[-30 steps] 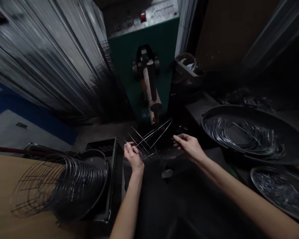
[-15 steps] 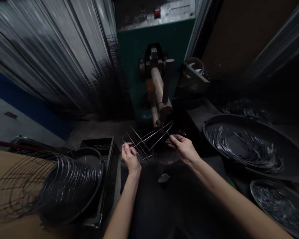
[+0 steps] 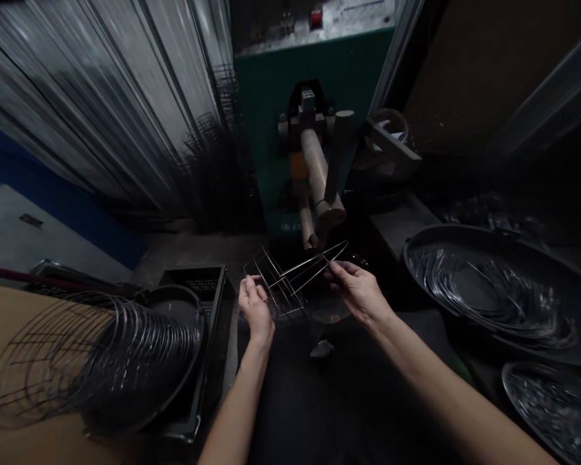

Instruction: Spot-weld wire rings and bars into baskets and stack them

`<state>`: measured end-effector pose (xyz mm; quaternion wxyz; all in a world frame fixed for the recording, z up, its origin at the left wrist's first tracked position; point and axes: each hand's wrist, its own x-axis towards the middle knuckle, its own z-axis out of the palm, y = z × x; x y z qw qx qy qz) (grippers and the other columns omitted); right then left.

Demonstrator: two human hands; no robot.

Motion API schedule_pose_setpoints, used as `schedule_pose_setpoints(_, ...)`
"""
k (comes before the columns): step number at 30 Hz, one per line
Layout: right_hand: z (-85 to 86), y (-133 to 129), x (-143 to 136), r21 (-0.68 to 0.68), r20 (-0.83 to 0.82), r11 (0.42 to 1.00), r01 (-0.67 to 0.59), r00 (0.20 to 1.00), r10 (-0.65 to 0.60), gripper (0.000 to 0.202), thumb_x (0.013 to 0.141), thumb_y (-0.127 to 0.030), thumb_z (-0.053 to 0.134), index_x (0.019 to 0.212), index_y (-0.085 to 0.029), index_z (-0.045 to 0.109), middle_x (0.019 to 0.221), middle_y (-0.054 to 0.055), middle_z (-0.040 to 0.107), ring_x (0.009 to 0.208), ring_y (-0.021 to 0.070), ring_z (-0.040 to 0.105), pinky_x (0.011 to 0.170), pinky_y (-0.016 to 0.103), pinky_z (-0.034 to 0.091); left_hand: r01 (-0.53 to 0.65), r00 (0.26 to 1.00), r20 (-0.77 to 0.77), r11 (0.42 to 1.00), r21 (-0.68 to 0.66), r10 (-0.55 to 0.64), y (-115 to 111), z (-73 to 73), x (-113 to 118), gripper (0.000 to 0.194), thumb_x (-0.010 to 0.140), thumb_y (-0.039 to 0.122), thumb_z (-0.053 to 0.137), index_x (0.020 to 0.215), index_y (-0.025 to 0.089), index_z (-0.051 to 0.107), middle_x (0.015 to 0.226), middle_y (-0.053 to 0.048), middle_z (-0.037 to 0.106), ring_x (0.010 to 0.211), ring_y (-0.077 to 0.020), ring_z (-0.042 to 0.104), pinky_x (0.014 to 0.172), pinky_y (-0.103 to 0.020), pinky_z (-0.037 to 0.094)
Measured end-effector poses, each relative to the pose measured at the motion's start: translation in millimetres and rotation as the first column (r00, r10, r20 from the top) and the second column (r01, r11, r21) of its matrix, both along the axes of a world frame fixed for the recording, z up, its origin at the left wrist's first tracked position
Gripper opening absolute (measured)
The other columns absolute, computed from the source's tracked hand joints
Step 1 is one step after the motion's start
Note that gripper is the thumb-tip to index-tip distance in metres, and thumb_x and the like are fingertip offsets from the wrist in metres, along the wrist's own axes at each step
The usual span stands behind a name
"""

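In the head view a bent wire frame (image 3: 281,276), with thin crossing bars and a narrow loop at its right end, is held in front of a spot welder's two electrode arms (image 3: 322,174). My left hand (image 3: 256,307) is closed on the frame's left edge, thumb and forefinger pinching the wire. My right hand (image 3: 356,287) is pinched at the frame's right end. A short wire shows at its fingertips, against the loop; whether it is joined to the frame I cannot tell. The loop's tip lies just below the lower electrode's end.
At left, a stack of round wire frames (image 3: 126,336) leans in a dark basin over a crate (image 3: 217,290). At right stand a wide pan (image 3: 469,236) of curved wires and a bowl (image 3: 508,381) of small metal pieces. The green welder cabinet (image 3: 266,84) rises ahead.
The view has shifted a little, so the welder and pans appear farther right. The wire frame has turned slightly, its loop now nearer level. Both hands keep their grip.
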<state>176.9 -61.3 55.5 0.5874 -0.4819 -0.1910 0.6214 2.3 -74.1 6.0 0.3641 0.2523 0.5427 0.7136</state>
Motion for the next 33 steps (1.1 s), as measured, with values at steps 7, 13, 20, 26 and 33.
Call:
schedule_pose_setpoints(7,4.3,0,-2,-0.028,-0.005,1.000,0.013,1.000,-0.013,0.040,0.041,-0.030,0.092,0.067,-0.014,0.066,0.064,-0.001,0.061,0.059,0.0085,0.059,0.042,0.013,0.040,-0.001,1.000,0.013,0.999,-0.037,0.002,1,0.5,5,0.038,0.085,0.053,0.051,0.079,0.016,0.055,0.044,0.009,0.028,0.040,-0.0044,0.024,0.041,-0.016,0.018)
schedule_pose_setpoints(13,10.8,2,-4,-0.063,0.002,0.998,0.004,1.000,-0.004,0.035,0.047,-0.024,0.090,0.068,-0.013,0.064,0.059,-0.001,0.059,0.058,0.0088,0.058,0.042,0.013,0.040,0.012,1.000,-0.012,0.999,-0.043,-0.013,4,1.5,3,0.040,0.084,0.055,0.051,0.078,0.016,0.056,0.045,0.009,0.028,0.040,-0.0046,0.024,0.041,-0.016,0.019)
schedule_pose_setpoints(20,16.4,8,-6,-0.134,-0.035,0.990,0.039,0.998,-0.044,0.016,0.061,-0.011,0.079,0.065,-0.012,0.064,0.059,0.000,0.060,0.055,0.0082,0.058,0.041,0.013,0.040,0.024,1.000,0.004,0.999,-0.044,-0.024,8,13.1,4,0.042,0.082,0.057,0.053,0.077,0.015,0.056,0.044,0.010,0.028,0.039,-0.0038,0.023,0.041,-0.017,0.017)
schedule_pose_setpoints(26,20.4,11,-7,-0.155,-0.030,0.987,0.037,0.999,-0.042,0.011,0.071,-0.008,0.071,0.066,-0.014,0.064,0.063,0.001,0.063,0.056,0.0085,0.060,0.042,0.013,0.041,0.065,0.996,0.062,0.996,-0.055,-0.062,11,15.4,0,0.040,0.081,0.054,0.056,0.079,0.015,0.057,0.043,0.010,0.028,0.038,-0.0033,0.023,0.041,-0.017,0.016)
schedule_pose_setpoints(33,23.1,4,-3,-0.174,-0.074,0.985,0.015,0.997,-0.028,0.009,0.074,-0.011,0.073,0.070,-0.014,0.065,0.066,0.001,0.065,0.058,0.0088,0.061,0.045,0.014,0.045,0.100,0.987,0.128,0.994,-0.054,-0.092,12,16.1,-1,0.036,0.082,0.050,0.055,0.083,0.014,0.057,0.042,0.011,0.025,0.038,-0.0033,0.020,0.041,-0.017,0.016)
